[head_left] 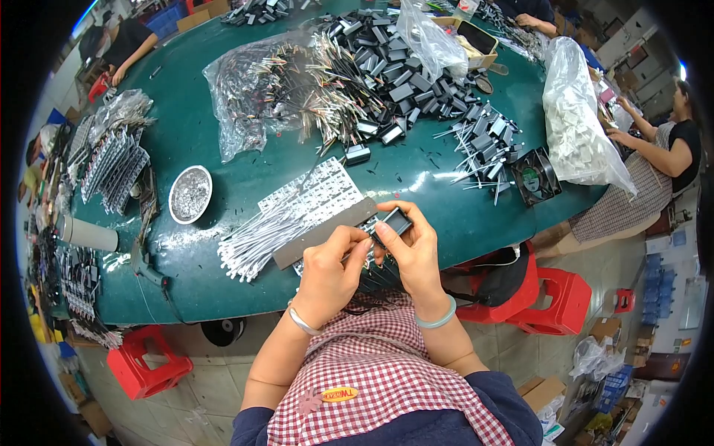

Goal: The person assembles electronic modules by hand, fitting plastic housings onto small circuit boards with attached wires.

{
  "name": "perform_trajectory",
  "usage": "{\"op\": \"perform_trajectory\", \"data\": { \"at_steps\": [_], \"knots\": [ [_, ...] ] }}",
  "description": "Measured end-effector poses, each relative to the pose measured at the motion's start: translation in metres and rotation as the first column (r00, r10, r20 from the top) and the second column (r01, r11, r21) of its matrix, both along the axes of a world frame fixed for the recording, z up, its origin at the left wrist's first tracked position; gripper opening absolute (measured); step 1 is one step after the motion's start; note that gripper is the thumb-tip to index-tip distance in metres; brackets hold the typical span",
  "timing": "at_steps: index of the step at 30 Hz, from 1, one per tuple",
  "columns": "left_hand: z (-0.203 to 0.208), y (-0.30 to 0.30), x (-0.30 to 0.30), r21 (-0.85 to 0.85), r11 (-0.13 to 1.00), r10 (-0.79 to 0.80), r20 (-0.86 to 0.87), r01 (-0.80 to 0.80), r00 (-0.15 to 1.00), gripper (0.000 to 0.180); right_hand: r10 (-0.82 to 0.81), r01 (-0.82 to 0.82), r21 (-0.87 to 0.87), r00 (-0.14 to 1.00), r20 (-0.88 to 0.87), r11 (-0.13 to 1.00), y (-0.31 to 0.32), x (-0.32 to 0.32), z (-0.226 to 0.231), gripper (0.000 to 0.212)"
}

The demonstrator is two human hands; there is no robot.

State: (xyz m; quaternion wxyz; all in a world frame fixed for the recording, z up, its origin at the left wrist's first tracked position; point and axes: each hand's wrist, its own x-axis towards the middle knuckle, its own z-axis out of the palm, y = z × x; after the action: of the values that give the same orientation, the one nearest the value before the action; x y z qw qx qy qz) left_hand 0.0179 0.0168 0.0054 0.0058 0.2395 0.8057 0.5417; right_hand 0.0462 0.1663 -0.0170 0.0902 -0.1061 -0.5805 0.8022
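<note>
My right hand [416, 256] grips a small black plastic case [400, 221] between thumb and fingers, its open side tilted up. Close beside it, my left hand [332, 267] is closed in a pinch at the case's left end; what lies between its fingertips is too small to make out. Thin dark wires [381, 281] hang below the hands at the table edge. Just beyond my left hand lies a grey-brown bar [321, 233] across a bundle of white cable leads [256, 239]. White circuit board panels [331, 186] lie under and behind the leads.
A heap of black cases [401, 91] and bagged wires [279, 82] cover the far table. A metal bowl [173, 199] and a glue gun [149, 273] are on the left. Rightward are corded black parts [487, 141], a fan [534, 177] and a bag of white parts [576, 119]. Other people sit around.
</note>
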Motion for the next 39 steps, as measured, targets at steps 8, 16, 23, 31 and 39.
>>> {"op": "perform_trajectory", "data": {
  "at_steps": [8, 16, 23, 31, 39],
  "knots": [
    [-0.002, -0.003, -0.002, 0.045, 0.999, -0.019, 0.225, 0.009, 0.974, 0.021, 0.045, -0.045, 0.066, 0.999, 0.005, 0.997, 0.001, 0.002, 0.001, 0.029],
    [-0.004, -0.011, -0.008, 0.242, 0.97, -0.145, 0.628, -0.015, 0.765, 0.018, 0.092, -0.024, 0.376, 0.982, -0.164, 0.926, 0.006, 0.003, 0.0, 0.036],
    [-0.006, -0.006, -0.003, 0.196, 0.978, -0.064, 0.587, -0.065, 0.807, 0.017, 0.07, 0.087, 0.557, 0.965, -0.254, 0.826, 0.009, 0.001, -0.011, 0.012],
    [-0.021, -0.01, -0.01, -0.04, 0.999, 0.023, 0.345, -0.01, 0.938, 0.017, -0.189, 0.273, 0.305, 0.942, -0.278, 0.912, 0.032, 0.0, -0.005, 0.007],
    [-0.028, -0.048, -0.019, -0.073, 0.966, 0.255, 0.144, -0.247, 0.956, 0.021, -0.358, 0.633, 0.412, 0.741, -0.568, 0.655, 0.153, -0.036, 0.014, 0.011]
  ]
}}
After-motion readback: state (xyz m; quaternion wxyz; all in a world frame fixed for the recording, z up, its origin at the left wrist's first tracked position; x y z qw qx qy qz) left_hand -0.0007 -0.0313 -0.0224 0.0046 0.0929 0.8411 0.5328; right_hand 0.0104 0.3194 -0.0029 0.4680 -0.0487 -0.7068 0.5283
